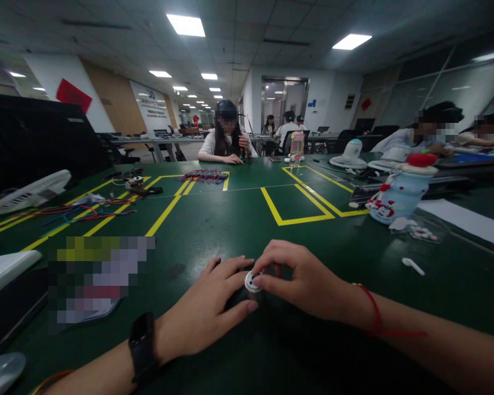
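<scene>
Between my hands, just above the green table top (197,230), is a small white round piece (252,281) with dark holes in its face. My right hand (290,274) pinches its edge between thumb and forefinger, the other fingers curled. On the left, my left hand (208,304) lies low over the table with its fingers stretched and spread. Its forefinger reaches close to the white piece; I cannot tell whether they touch. A black watch is on my left wrist and a red string on my right.
A white earbud (413,266) and a blue bottle (401,189) stand right. Loose wires (82,211) and a blurred packet (99,280) lie left. Yellow tape (278,214) marks the table. Across it sits a person (226,137) beside a wire bundle (206,175).
</scene>
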A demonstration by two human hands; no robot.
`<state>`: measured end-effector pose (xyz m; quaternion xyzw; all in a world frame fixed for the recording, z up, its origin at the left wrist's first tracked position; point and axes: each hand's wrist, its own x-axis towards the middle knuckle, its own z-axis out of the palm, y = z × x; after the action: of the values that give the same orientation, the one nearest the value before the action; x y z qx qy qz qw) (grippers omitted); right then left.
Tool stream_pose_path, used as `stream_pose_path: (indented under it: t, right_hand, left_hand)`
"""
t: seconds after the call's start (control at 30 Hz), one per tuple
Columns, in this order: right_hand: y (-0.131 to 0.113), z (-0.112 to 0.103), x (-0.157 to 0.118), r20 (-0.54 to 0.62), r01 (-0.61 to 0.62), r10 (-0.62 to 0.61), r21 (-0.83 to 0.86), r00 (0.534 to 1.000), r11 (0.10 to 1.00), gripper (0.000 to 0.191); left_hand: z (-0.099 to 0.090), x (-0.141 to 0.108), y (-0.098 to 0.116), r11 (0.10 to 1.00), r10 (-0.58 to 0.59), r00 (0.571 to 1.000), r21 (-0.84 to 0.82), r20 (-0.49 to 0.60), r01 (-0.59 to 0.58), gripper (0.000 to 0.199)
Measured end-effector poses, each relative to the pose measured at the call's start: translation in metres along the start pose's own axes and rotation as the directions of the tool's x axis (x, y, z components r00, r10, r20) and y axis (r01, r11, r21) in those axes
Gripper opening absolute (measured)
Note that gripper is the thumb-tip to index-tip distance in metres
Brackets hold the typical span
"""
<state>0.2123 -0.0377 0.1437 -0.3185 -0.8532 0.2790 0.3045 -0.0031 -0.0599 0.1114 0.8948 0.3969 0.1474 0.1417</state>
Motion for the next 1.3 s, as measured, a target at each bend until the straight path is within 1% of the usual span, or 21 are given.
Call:
stream_pose_path:
  t: [0.2,0.3,0.33,0.4,0.5,0.6,0.67,0.7,0.73,0.77,0.83,0.9,0.97,1.07,1.2,1.27,1.3]
  right_hand:
    - [-0.007,0.004,0.01,0.04,-0.032,0.03,0.045,0.999,0.998,0.012]
    - [-0.001,0.003,0.009,0.061,-0.05,0.043,0.117,0.997,0.992,0.019]
    - [0.005,0.002,0.008,0.06,-0.08,0.072,0.135,0.996,0.988,0.023]
    - [0.021,-0.002,0.006,0.042,-0.182,0.178,0.154,0.983,0.971,0.029]
    - [0.054,-0.011,0.002,-0.013,-0.324,0.33,0.153,0.944,0.934,0.028]
    - [0.081,-0.021,-0.001,-0.151,-0.38,0.401,0.149,0.904,0.913,0.026]
    - [0.085,-0.024,-0.003,-0.198,-0.394,0.418,0.154,0.886,0.906,0.026]
    - [0.081,-0.025,-0.004,-0.187,-0.387,0.41,0.148,0.893,0.91,0.026]
    - [0.073,-0.024,-0.005,-0.155,-0.366,0.384,0.132,0.91,0.921,0.025]
    - [0.063,-0.022,-0.006,-0.117,-0.326,0.338,0.112,0.934,0.939,0.024]
    - [0.039,-0.015,-0.007,-0.045,-0.205,0.21,0.09,0.977,0.975,0.024]
    - [0.017,-0.007,-0.006,-0.009,-0.091,0.093,0.111,0.996,0.99,0.024]
    - [0.004,-0.001,-0.004,-0.008,-0.027,0.028,0.133,1.0,0.991,0.018]
    - [0.002,0.003,0.002,-0.065,-0.01,0.019,0.136,0.998,0.991,0.01]
    - [0.011,-0.001,0.005,-0.127,-0.045,0.06,0.112,0.99,0.993,0.012]
    - [0.014,-0.005,0.004,-0.117,-0.058,0.069,0.095,0.991,0.994,0.012]
    - [0.017,-0.007,0.003,-0.093,-0.054,0.061,0.082,0.994,0.995,0.012]
  left_hand:
    - [-0.01,-0.003,0.0,1.0,-0.001,1.0,-0.015,0.003,0.001,0.044]
    - [-0.009,-0.004,-0.005,1.0,-0.007,1.0,-0.02,0.01,0.007,0.043]
    - [-0.008,-0.004,-0.008,1.0,-0.01,1.0,-0.019,0.013,0.01,0.041]
    - [-0.005,-0.006,-0.013,1.0,-0.019,1.0,-0.02,0.014,0.019,0.038]
    - [-0.001,-0.008,-0.019,0.999,-0.028,1.0,-0.026,0.014,0.029,0.036]
    - [0.0,-0.009,-0.021,0.999,-0.031,0.999,-0.027,0.014,0.032,0.035]
    - [0.0,-0.008,-0.019,0.999,-0.027,1.0,-0.03,0.0,0.027,0.035]
    - [0.0,-0.007,-0.017,0.999,-0.025,1.0,-0.031,-0.004,0.025,0.035]
    - [-0.001,-0.005,-0.014,0.999,-0.024,1.0,-0.03,-0.007,0.024,0.035]
    - [-0.001,-0.004,-0.01,0.999,-0.022,1.0,-0.027,-0.009,0.022,0.035]
    - [-0.002,-0.002,-0.004,1.0,-0.02,1.0,-0.021,-0.005,0.02,0.035]
    - [-0.004,-0.001,0.0,1.0,-0.015,1.0,-0.017,-0.003,0.015,0.036]
    - [-0.005,0.0,0.001,1.0,-0.008,1.0,-0.012,0.001,0.008,0.04]
    - [-0.005,0.0,0.0,1.0,0.002,1.0,-0.01,0.003,-0.002,0.039]
    - [-0.003,-0.002,-0.007,1.0,-0.001,1.0,-0.018,-0.015,0.0,0.034]
    - [-0.002,-0.004,-0.01,1.0,-0.009,1.0,-0.018,-0.013,0.009,0.034]
    - [-0.002,-0.004,-0.012,1.0,-0.013,1.0,-0.017,-0.01,0.013,0.034]
